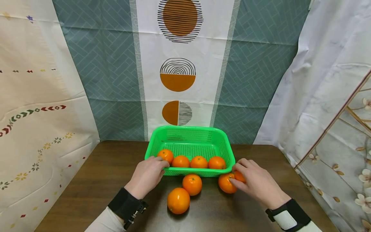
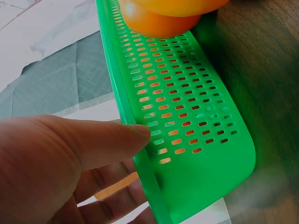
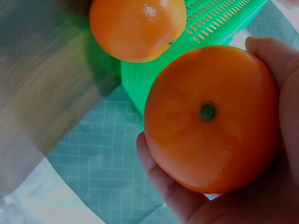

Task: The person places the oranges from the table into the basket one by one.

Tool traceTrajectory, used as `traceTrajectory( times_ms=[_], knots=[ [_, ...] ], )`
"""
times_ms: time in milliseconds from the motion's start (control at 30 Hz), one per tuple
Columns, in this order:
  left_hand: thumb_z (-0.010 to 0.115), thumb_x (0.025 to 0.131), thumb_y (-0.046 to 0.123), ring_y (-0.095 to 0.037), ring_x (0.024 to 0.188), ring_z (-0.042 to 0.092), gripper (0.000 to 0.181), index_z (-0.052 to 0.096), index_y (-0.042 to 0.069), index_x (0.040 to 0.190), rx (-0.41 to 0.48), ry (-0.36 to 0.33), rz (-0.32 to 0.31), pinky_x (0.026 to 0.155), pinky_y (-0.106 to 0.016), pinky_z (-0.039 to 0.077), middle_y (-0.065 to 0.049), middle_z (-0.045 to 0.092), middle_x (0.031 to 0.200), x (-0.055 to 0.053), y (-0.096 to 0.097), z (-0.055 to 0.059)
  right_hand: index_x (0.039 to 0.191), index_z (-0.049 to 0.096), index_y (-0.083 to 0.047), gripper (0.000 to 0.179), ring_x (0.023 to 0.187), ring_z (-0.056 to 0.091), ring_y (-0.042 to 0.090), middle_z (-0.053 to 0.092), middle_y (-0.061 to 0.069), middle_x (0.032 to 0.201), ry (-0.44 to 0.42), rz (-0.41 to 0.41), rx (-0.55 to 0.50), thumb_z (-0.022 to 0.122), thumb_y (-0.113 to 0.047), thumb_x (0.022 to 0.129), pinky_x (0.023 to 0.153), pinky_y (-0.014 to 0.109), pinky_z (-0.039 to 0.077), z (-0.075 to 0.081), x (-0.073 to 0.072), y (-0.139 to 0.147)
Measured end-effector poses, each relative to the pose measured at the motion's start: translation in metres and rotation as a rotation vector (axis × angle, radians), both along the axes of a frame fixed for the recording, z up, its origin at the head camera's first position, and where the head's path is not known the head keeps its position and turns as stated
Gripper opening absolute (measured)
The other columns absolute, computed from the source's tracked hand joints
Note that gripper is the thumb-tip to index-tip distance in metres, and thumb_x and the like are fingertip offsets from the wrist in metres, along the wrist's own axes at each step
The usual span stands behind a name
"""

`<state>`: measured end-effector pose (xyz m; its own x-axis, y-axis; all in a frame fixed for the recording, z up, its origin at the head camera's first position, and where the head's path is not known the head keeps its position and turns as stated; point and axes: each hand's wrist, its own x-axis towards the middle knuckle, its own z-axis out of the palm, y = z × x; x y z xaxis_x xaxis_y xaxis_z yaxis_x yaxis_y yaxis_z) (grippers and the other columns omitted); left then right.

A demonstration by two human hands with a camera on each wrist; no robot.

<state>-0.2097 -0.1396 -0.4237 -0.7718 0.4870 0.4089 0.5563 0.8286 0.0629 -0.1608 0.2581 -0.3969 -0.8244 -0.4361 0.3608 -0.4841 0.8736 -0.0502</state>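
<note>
A green plastic basket (image 1: pixel 188 171) holds several oranges (image 1: pixel 199 162) in a row along its near side. At the basket's near left corner, my left hand (image 1: pixel 147 175) pinches the rim. The left wrist view shows the thumb (image 2: pixel 110 140) on the outer wall and the other fingers behind the rim. My right hand (image 1: pixel 258 182) grips an orange (image 3: pixel 210 121) at the basket's near right corner, fingers curled round its sides. Beside that held orange, another orange (image 1: pixel 227 183) sits on the table. Two more oranges, one nearer (image 1: pixel 178 201) and one farther (image 1: pixel 192 184), lie in front of the basket.
The brown wooden table (image 1: pixel 116 167) carries the basket near its back edge. Behind it hangs a teal and white cloth (image 1: pixel 116 80) with printed circles. Patterned cloths hang at the left (image 1: pixel 37 129) and right (image 1: pixel 333 129) sides.
</note>
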Motion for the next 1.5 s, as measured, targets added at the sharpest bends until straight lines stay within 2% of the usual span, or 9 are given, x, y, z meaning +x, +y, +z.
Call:
traceTrajectory(
  times_ms=[233, 500, 900, 1200, 1500],
  knots=[
    [0.095, 0.085, 0.007, -0.018, 0.075, 0.055, 0.023, 0.079, 0.020, 0.095, -0.002, 0.001, 0.002, 0.063, -0.031, 0.052, 0.006, 0.064, 0.087, 0.000, 0.000, 0.000, 0.109, 0.077, -0.017, 0.030, 0.095, 0.058, 0.017, 0.065, -0.004, 0.110, 0.001, 0.007, -0.004, 0.092, -0.038, 0.092, 0.072, 0.035, 0.057, 0.001, -0.008, -0.005],
    [0.095, 0.085, 0.007, -0.018, 0.075, 0.055, 0.022, 0.080, 0.020, 0.096, 0.002, -0.006, 0.003, 0.063, -0.032, 0.052, 0.006, 0.063, 0.086, 0.000, 0.001, 0.001, 0.106, 0.076, -0.015, 0.030, 0.089, 0.054, 0.016, 0.059, -0.005, 0.102, -0.004, 0.017, -0.026, 0.092, -0.036, 0.092, 0.071, 0.034, 0.053, 0.008, -0.020, -0.013],
    [0.093, 0.084, 0.002, -0.019, 0.075, 0.058, 0.025, 0.078, 0.020, 0.091, 0.013, 0.008, 0.000, 0.060, -0.033, 0.051, 0.007, 0.062, 0.084, 0.000, 0.000, 0.001, 0.111, 0.078, -0.011, 0.029, 0.090, 0.057, 0.019, 0.063, -0.001, 0.105, -0.012, 0.037, -0.020, 0.087, -0.035, 0.097, 0.072, 0.036, 0.055, 0.015, -0.041, -0.027],
    [0.093, 0.084, 0.001, -0.019, 0.074, 0.056, 0.026, 0.077, 0.020, 0.089, 0.017, 0.022, -0.016, 0.060, -0.032, 0.050, 0.008, 0.061, 0.083, 0.001, 0.000, 0.001, 0.113, 0.077, -0.010, 0.030, 0.097, 0.062, 0.024, 0.068, 0.003, 0.109, -0.033, 0.034, -0.027, 0.084, -0.035, 0.099, 0.081, 0.041, 0.059, 0.011, -0.057, -0.031],
    [0.093, 0.084, 0.002, -0.019, 0.075, 0.056, 0.025, 0.077, 0.020, 0.090, 0.014, 0.024, -0.012, 0.061, -0.032, 0.051, 0.007, 0.062, 0.083, 0.002, 0.001, 0.001, 0.117, 0.077, -0.010, 0.033, 0.100, 0.064, 0.025, 0.069, 0.005, 0.114, -0.060, 0.023, -0.027, 0.083, -0.038, 0.100, 0.085, 0.043, 0.060, 0.012, -0.068, -0.036]
  ],
)
